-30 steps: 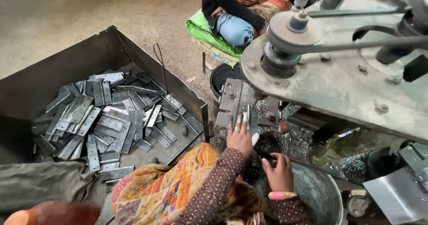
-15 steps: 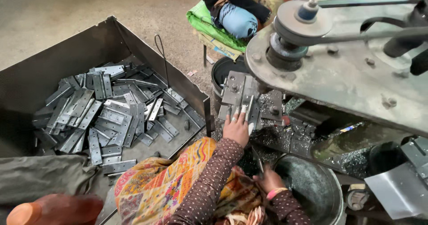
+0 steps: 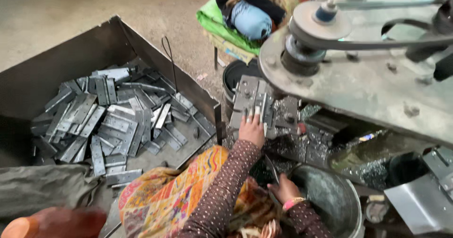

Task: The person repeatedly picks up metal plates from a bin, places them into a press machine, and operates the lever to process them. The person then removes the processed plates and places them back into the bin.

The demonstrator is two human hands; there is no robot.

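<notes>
While the left hand (image 3: 251, 130) lies flat on a grey metal block (image 3: 251, 102) under the machine, its fingers (image 3: 249, 116) are stretched out and spread over the block's top, pressing on it rather than closed around anything. The block sits just below the big flywheel (image 3: 325, 63), which carries a dark belt (image 3: 377, 43). Lower down, the right hand (image 3: 284, 189) is at the rim of a round steel bucket (image 3: 330, 195), with a pink band at the wrist. Its fingers are curled around a thin dark rod (image 3: 271, 167) that slants up towards the block. Both arms wear a brown dotted sleeve (image 3: 222, 191), and an orange patterned cloth (image 3: 174, 200) covers the lap beneath them. Metal shavings (image 3: 302, 143) glitter on the machine bed between block and bucket. To the left, well apart from the hands, a dark metal bin (image 3: 56, 63) holds a heap of flat grey plates (image 3: 108, 120). Beyond the machine, another person (image 3: 255, 11) sits on a green cushion (image 3: 217, 25).
</notes>
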